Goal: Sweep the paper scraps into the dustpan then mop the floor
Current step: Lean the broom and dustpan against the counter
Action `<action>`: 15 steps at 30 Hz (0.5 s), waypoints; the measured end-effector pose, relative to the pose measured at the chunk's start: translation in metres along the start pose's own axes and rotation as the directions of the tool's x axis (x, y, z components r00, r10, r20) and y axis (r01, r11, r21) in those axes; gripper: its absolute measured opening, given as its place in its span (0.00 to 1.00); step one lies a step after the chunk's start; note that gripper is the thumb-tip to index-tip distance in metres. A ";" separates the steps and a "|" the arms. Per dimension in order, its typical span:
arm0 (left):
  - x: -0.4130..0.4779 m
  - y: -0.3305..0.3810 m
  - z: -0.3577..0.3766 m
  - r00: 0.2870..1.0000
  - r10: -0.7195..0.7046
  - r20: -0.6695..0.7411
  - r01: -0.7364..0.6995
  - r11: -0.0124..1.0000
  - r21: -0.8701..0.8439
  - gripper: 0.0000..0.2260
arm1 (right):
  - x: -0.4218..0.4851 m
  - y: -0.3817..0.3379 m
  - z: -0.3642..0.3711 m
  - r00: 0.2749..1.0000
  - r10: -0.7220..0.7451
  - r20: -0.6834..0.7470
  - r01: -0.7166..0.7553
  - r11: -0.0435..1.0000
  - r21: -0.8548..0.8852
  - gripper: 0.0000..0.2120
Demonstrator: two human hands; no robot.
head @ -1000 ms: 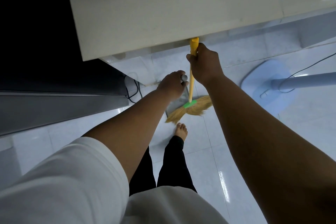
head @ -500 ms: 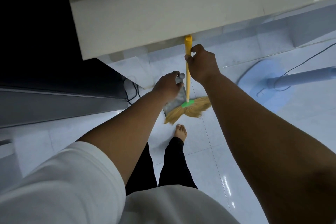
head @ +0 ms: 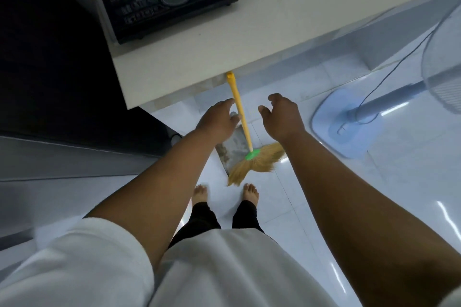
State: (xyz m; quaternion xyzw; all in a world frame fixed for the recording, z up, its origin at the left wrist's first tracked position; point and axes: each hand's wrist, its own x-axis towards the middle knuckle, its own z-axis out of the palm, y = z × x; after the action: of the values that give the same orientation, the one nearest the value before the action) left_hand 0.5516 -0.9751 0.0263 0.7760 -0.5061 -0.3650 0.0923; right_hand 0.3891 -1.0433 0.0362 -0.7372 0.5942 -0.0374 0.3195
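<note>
A straw broom (head: 258, 162) with a yellow handle (head: 239, 104) and green collar stands on the white tile floor, its tip leaning on the counter edge. A grey dustpan (head: 232, 148) stands upright just behind the bristles. My left hand (head: 218, 122) lies with relaxed fingers against the top of the dustpan's grey handle. To the right of the broom handle hovers my right hand (head: 282, 117), fingers spread, touching nothing. No paper scraps show on the floor.
A pale counter (head: 274, 32) overhangs the broom, carrying a black induction cooker (head: 174, 0). A light-blue standing fan's base (head: 349, 119) and cable sit on the floor to the right. Dark cabinets fill the left. My bare feet (head: 250, 193) stand just below the bristles.
My right hand let go of the broom handle and moved right; the broom now leans on the counter. My left hand loosened on the dustpan handle. The view tilted up.
</note>
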 end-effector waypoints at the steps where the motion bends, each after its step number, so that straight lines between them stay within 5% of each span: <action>1: -0.004 0.008 -0.005 0.999 0.034 0.001 -0.034 0.999 0.027 0.26 | -0.008 0.001 -0.008 1.000 0.005 -0.028 -0.005 1.000 -0.009 0.22; 8: -0.026 0.068 -0.035 0.947 0.321 0.024 -0.317 0.917 0.242 0.28 | -0.067 0.016 -0.056 0.961 -0.002 -0.277 -0.053 0.981 -0.189 0.26; 15: -0.049 0.138 -0.041 0.768 0.620 0.161 -0.621 0.659 0.425 0.30 | -0.157 0.027 -0.088 0.852 0.186 -0.490 -0.296 0.943 -0.155 0.31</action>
State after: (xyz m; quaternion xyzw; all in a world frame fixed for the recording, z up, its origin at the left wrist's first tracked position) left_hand 0.4686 -1.0076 0.1491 0.5555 -0.8105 -0.1836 0.0267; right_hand 0.2824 -0.9423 0.1426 -0.6565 0.7421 -0.1062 0.0831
